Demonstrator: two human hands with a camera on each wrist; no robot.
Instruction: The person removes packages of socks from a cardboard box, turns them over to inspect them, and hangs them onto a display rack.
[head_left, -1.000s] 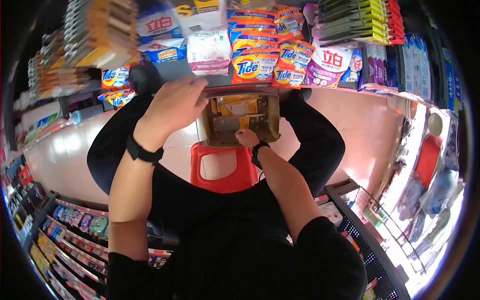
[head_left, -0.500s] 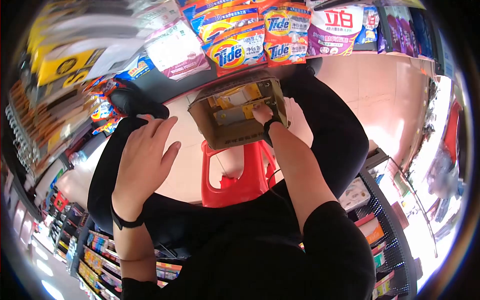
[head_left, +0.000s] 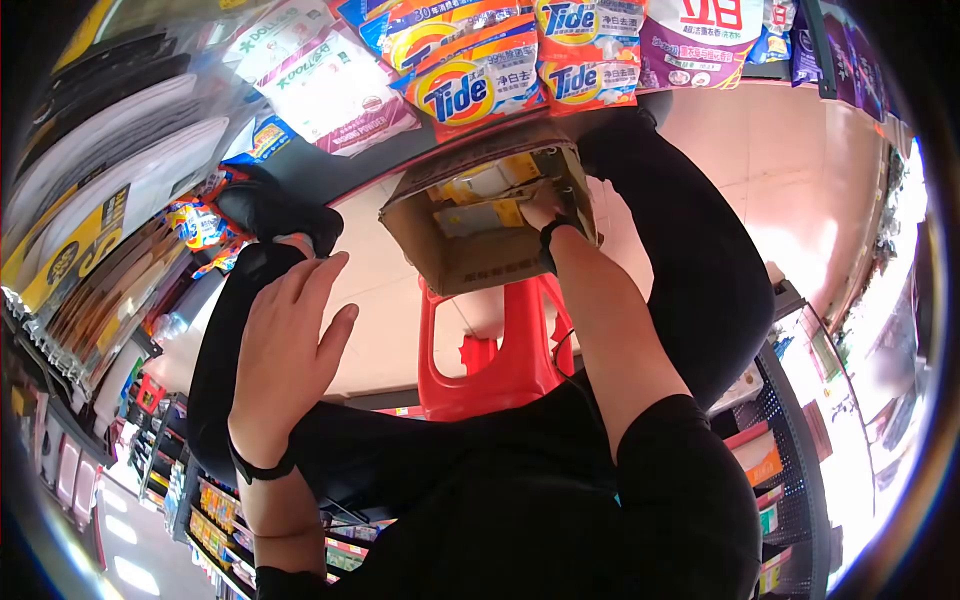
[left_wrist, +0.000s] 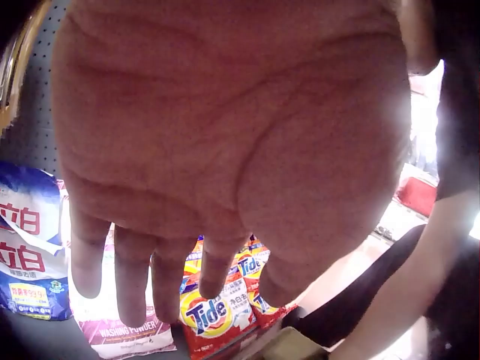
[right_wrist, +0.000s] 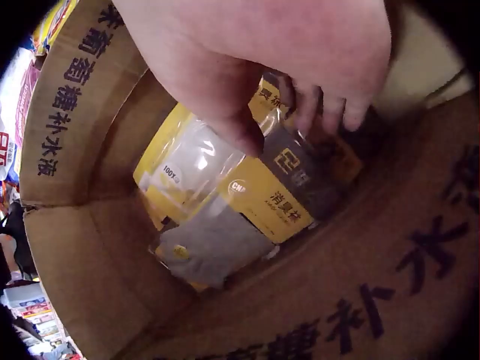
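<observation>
My right hand point(head_left: 545, 203) reaches into an open cardboard box point(head_left: 490, 272) between the legs. Its thumb and curled fingers pinch the upper right part of a sock pack point(right_wrist: 277, 210), clear plastic with a yellow and dark label. Grey socks show through the wrapping. A second sock pack point(right_wrist: 169, 161) lies behind it in the box. My left hand point(head_left: 290, 360) is held in the air over the left thigh, empty, with its fingers extended. Its palm point(left_wrist: 225, 127) fills much of the left wrist view.
A red plastic stool point(head_left: 480, 395) stands just below the box. Along the shelf ahead are Tide detergent bags point(head_left: 465, 90) and a white-and-pink washing powder bag point(head_left: 350, 100). Rows of hanging packs point(head_left: 100, 220) crowd the left side. A perforated rack point(head_left: 800, 460) stands at the right.
My right hand has moved from the box's near wall to the right end of the sock packs. The left hand has come back from the box's left side. The head view has turned.
</observation>
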